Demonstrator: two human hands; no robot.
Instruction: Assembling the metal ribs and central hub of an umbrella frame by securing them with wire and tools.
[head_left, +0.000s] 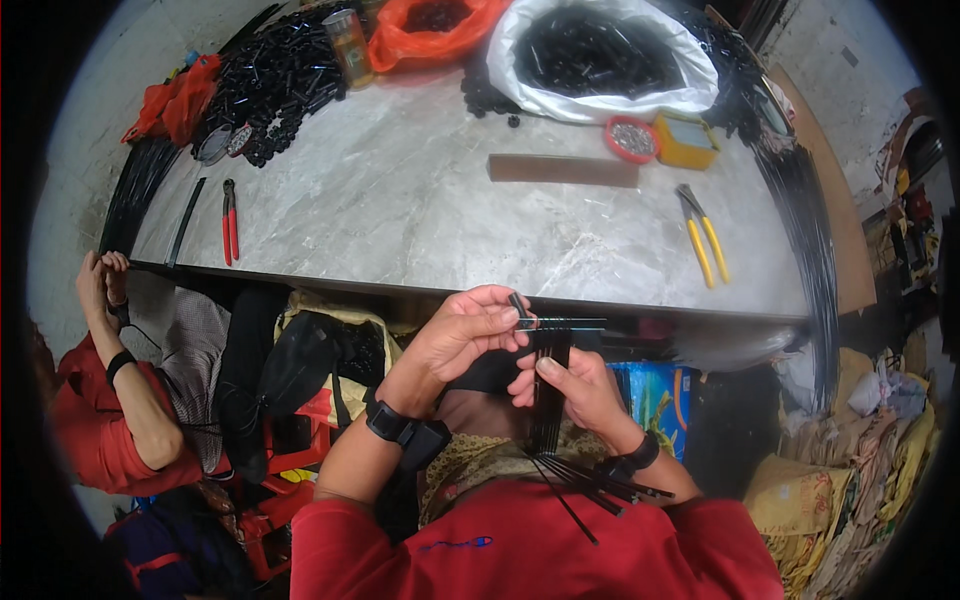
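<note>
My left hand (465, 330) is closed, pinching a short black tube-like piece (517, 303) between thumb and fingers. Thin rods (575, 323) stick out sideways from its fingertips toward the right; whether they are joined to the piece, I cannot tell. Wrapped around a bundle of slim black rods (546, 420), my right hand (577, 390) is just right of and below the left one. The bundle's lower ends fan out over my red shirt. Both hands are in front of the table's near edge.
On the grey table (400, 200) are red-handled pliers (230, 222), yellow-handled pliers (705, 237), a brown strip (563, 170), a red dish (632, 139), a yellow box (686, 140) and a white sack (505, 75) of black parts. Long rods (805, 240) hang at the right. Another person (130, 400) sits left.
</note>
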